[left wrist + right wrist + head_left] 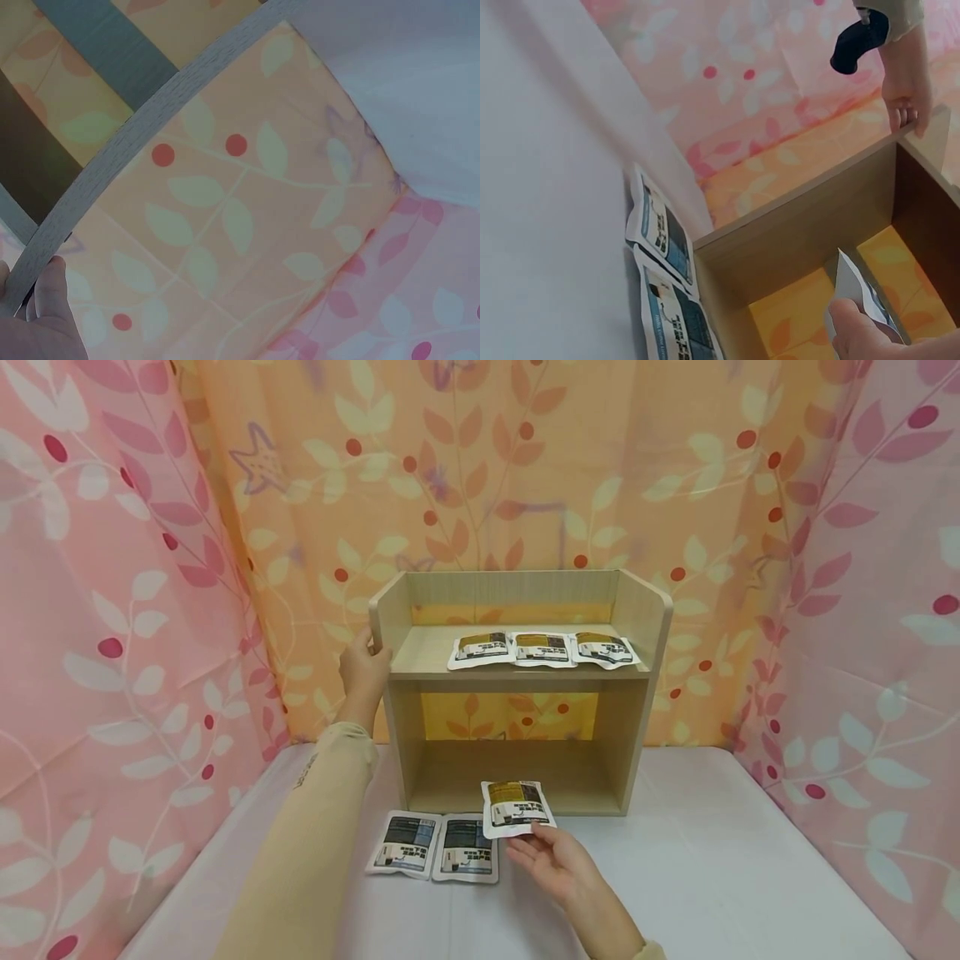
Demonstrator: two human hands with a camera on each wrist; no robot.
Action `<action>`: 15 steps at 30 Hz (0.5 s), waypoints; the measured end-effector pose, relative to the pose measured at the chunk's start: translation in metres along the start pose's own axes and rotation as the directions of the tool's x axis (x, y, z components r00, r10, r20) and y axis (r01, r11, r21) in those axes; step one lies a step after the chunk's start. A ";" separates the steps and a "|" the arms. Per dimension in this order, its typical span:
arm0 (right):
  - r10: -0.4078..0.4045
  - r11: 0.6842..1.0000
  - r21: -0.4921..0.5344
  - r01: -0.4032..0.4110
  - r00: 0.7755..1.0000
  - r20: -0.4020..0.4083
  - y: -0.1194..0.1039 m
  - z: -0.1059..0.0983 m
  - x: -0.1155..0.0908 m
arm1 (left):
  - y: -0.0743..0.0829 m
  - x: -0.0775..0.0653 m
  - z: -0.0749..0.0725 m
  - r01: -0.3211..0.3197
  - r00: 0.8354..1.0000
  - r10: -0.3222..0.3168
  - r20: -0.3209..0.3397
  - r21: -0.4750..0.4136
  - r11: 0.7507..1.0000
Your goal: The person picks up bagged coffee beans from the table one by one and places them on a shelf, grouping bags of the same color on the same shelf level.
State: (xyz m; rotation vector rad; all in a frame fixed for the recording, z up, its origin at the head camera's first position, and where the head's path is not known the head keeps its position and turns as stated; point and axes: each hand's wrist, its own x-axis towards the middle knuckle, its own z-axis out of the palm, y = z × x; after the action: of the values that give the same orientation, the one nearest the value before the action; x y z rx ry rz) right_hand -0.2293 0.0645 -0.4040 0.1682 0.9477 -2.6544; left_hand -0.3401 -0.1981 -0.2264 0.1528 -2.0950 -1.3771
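My left hand (363,672) grips the left side panel of a two-tier wooden shelf (401,727); the left wrist view shows thumb and fingers on either side of its edge (112,161). In front of the lower compartment, my right hand (558,864) pinches a white-edged packet (516,806) with a gold-and-brown label by its near edge. The right wrist view has this packet (849,289) tilted over the shelf opening. Three similar gold-labelled packets (542,648) lie in a row on the upper tier, toward its right side.
Two packets with dark blue-grey labels (467,850) lie side by side on the white table (720,860), before the shelf's lower left front. Pink floral curtains (150,635) hang at both sides, an orange floral one (510,460) behind.
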 end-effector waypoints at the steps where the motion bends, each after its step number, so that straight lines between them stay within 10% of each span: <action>1: 0.002 1.000 0.004 -0.002 1.000 0.005 -0.001 0.001 -0.001 | 0.000 0.000 0.000 -0.001 1.000 0.001 -0.002 0.002 1.000; 15: -0.042 0.999 -0.026 0.044 0.997 0.067 -0.009 0.012 -0.011 | -0.001 0.001 -0.001 -0.010 1.000 0.010 -0.003 0.009 1.000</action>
State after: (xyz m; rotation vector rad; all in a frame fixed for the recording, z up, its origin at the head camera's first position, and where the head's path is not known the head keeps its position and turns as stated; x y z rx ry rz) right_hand -0.2220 0.0663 -0.3868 0.0539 0.9760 -2.6670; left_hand -0.3405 -0.1994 -0.2269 0.1482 -2.0969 -1.3614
